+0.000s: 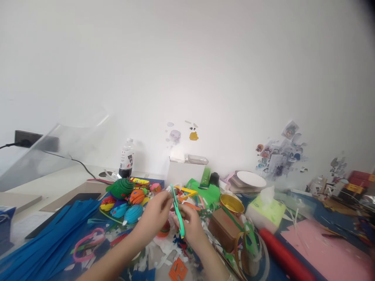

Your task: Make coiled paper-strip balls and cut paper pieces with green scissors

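Both my hands are raised over a cluttered craft table. My left hand (156,212) pinches the upper end of a green paper strip (177,212) near a small clear object I cannot make out. My right hand (190,224) is closed round the lower part of the same strip. Coloured paper-quilled figures (125,199), a green one on top, lie just left of my hands. Paper scraps and strips cover the table below my hands.
Blue paper strips (52,238) lie at the left, a dark drink bottle (127,159) and a white box (184,171) at the back. A gold tin (231,203), brown box (224,228), tissue pack (265,212), red roll (284,255) and pink sheet (328,253) are to the right.
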A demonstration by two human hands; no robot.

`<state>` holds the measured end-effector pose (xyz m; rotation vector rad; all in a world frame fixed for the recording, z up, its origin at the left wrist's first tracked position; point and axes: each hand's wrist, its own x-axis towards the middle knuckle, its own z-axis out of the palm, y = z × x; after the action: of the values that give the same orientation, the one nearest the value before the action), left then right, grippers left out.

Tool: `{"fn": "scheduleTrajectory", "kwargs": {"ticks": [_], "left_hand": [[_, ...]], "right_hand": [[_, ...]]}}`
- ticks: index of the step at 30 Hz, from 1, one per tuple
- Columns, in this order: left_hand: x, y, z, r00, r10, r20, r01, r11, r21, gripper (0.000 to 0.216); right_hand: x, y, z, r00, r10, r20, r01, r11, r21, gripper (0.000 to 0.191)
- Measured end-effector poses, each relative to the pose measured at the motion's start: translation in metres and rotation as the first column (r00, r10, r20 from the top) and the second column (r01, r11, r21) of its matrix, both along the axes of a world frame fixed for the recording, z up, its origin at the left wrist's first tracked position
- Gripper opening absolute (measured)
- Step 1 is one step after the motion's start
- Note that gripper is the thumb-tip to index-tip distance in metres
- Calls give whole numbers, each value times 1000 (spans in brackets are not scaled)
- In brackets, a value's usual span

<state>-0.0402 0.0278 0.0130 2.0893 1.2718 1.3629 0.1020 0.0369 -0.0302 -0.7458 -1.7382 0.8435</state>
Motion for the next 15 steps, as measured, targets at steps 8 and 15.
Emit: {"fn": "scheduleTrajectory", "kwargs": {"ticks": [8,15], "left_hand": [[-3,-1,7,1000,-7,-15,7,1000,-26,21],[-6,2,9,1000,-29,6,30,998,-55,20]], "right_hand": [[3,-3,4,997,-22,79,20,1000,20,18],[3,-5,8,991,-76,106,69,995,68,15]]}}
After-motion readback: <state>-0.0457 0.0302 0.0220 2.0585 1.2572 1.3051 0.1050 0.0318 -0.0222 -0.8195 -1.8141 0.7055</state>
